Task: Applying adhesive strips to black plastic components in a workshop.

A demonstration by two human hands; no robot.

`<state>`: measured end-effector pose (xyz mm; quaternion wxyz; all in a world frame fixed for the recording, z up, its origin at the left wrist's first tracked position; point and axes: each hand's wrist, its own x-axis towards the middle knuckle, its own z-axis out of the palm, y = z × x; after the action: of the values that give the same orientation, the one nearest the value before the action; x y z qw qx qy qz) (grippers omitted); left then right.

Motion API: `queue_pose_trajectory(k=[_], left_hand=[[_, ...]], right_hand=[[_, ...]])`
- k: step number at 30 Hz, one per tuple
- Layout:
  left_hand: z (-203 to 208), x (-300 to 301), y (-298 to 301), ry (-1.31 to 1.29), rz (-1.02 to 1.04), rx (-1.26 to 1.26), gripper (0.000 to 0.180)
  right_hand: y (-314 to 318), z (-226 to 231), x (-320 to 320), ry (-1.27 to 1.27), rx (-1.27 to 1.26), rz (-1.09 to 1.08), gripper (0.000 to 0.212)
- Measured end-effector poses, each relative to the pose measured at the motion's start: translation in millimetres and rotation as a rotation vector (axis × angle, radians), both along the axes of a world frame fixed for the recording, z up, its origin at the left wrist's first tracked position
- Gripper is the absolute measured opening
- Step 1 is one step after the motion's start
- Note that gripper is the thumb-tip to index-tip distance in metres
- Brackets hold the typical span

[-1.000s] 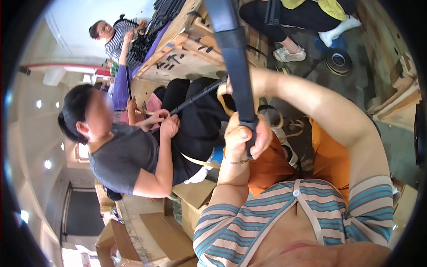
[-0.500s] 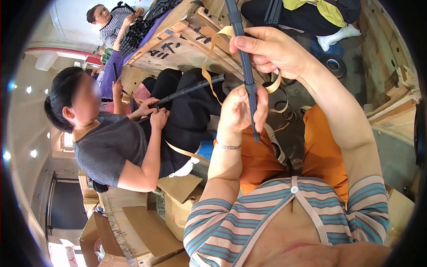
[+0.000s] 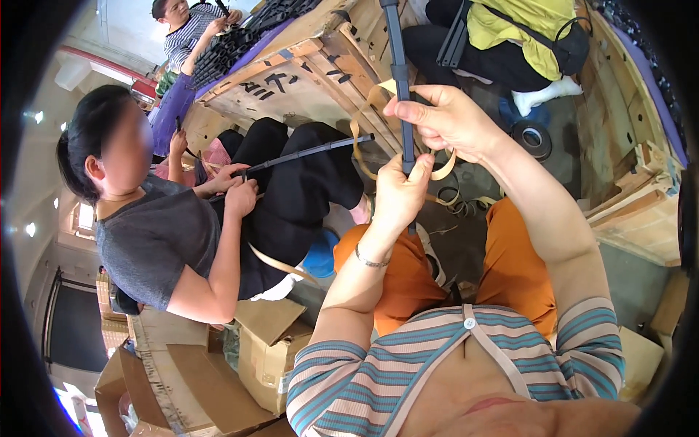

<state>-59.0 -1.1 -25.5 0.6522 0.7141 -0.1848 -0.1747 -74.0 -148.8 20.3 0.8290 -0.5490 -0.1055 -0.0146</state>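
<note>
A long, dark jointed bar (image 3: 397, 54) runs from the top edge down between my hands. My left hand (image 3: 400, 193) is closed around its lower part, thumb along the front. Higher up, my right hand (image 3: 451, 124) is closed in a pinch at the bar, its thumb across the front. A narrow tan strip (image 3: 357, 138) meets the bar beside this thumb and loops out to the left and below the hand. My fingers partly hide where the strip and bar touch. The bar's lower end shows below my left hand, near my orange trousers.
A co-worker (image 3: 167, 218) at the left holds a similar dark bar (image 3: 313, 149). Another person (image 3: 193, 36) works at a purple-covered table of dark parts. Open cardboard boxes (image 3: 218, 379) stand at lower left. Black tape rolls (image 3: 531, 138) lie on the floor; a wooden crate (image 3: 291, 80) stands ahead.
The bar is more upright and lower, and both hands have come down with it. The tan strip's loop hangs lower. The view has shifted slightly, showing more at the right.
</note>
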Motion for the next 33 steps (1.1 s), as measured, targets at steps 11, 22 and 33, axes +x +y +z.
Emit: queue_pose_trajectory(k=[11,22,33], left_hand=[[-6.8,6.9,11.6,-0.436,0.297,0.226,0.024],[-13.3,0.0,17.6,-0.145,0.028,-0.121,0.025],[-21.6,-2.1,19.9,-0.305,0.123,-0.151,0.022]], right_hand=[[-16.6,-3.4,8.3,-0.148,-0.166,-0.209,0.053],[7.1,1.3,21.0,0.054,0.018,-0.367,0.025],[29.7,2.3,19.4,-0.047,-0.064,-0.429,0.027]])
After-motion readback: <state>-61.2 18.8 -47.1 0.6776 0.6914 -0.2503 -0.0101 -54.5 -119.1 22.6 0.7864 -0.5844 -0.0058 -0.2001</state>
